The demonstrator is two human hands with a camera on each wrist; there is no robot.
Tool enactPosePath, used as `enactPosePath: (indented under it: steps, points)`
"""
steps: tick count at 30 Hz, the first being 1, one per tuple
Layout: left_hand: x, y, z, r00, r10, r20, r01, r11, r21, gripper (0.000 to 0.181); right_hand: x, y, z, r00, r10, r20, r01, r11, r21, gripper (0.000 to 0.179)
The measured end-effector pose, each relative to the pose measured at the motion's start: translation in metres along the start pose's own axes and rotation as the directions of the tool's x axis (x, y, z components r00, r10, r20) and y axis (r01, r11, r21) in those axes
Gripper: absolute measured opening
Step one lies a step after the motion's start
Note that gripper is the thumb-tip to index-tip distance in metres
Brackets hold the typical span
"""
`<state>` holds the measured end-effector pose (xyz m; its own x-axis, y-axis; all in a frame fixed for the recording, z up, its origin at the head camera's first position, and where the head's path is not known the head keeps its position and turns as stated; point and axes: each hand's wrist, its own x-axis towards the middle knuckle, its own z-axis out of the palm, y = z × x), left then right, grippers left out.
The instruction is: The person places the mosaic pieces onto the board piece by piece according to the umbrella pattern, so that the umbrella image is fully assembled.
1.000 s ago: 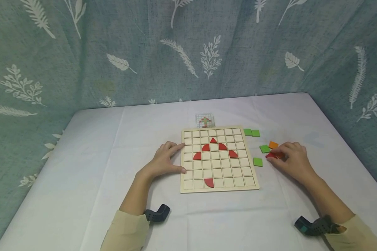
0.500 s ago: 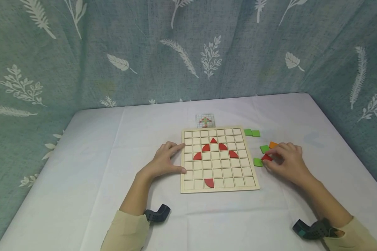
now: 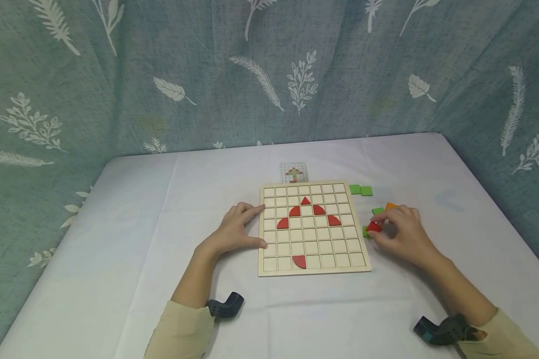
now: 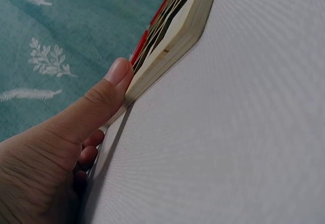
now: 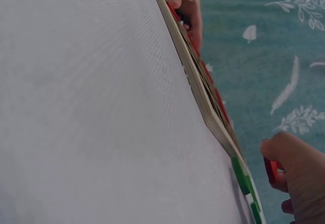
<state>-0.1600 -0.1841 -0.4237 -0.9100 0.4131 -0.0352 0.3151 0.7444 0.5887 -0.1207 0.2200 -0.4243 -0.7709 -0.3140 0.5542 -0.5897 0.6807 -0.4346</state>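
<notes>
A square wooden grid board (image 3: 311, 248) lies on the white cloth with several red pieces in its cells. My left hand (image 3: 232, 230) rests at the board's left edge, thumb and forefinger spread apart and touching its rim. In the left wrist view the thumb (image 4: 96, 102) lies along the board's edge. My right hand (image 3: 406, 233) pinches a small red tile (image 3: 374, 227) between thumb and fingertips, just off the board's right side. That tile (image 5: 270, 169) is mostly hidden by the fingers in the right wrist view. Beneath it a green square (image 3: 366, 232) is partly covered.
A small pattern card (image 3: 294, 171) lies behind the board, its lower edge meeting it. Two green squares (image 3: 361, 190) sit by the board's upper right corner. Another green square (image 3: 378, 211) and an orange piece (image 3: 391, 205) lie beyond the right hand. A patterned curtain (image 3: 269, 75) hangs behind.
My right hand has picked up the red tile from the loose pieces and carried it left toward the board. The left hand and the board have stayed in place.
</notes>
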Motion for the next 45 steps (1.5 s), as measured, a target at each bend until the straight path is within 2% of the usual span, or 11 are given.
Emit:
enactPosePath:
  steps: [10, 18, 26, 45]
  points:
    - [-0.003, 0.005, -0.003, 1.0, -0.026, 0.007, 0.026, 1.0, -0.013, 0.098, 0.005, -0.009, 0.008, 0.997, -0.071, 0.011, 0.07, 0.995, 0.072, 0.028]
    - [-0.001, 0.005, -0.004, 1.0, -0.019, 0.006, 0.019, 1.0, -0.014, 0.098, 0.012, -0.018, 0.015, 0.993, -0.117, 0.012, 0.116, 0.988, 0.104, 0.027]
    - [0.0, 0.005, -0.004, 1.0, -0.021, 0.008, 0.022, 1.0, -0.019, 0.097, 0.017, -0.027, 0.023, 0.989, -0.138, 0.047, 0.132, 0.985, 0.113, 0.025]
    - [-0.001, 0.005, -0.002, 1.0, -0.025, 0.013, 0.025, 1.0, -0.014, 0.097, 0.022, -0.058, 0.047, 0.958, -0.246, 0.147, 0.217, 0.958, 0.186, 0.023]
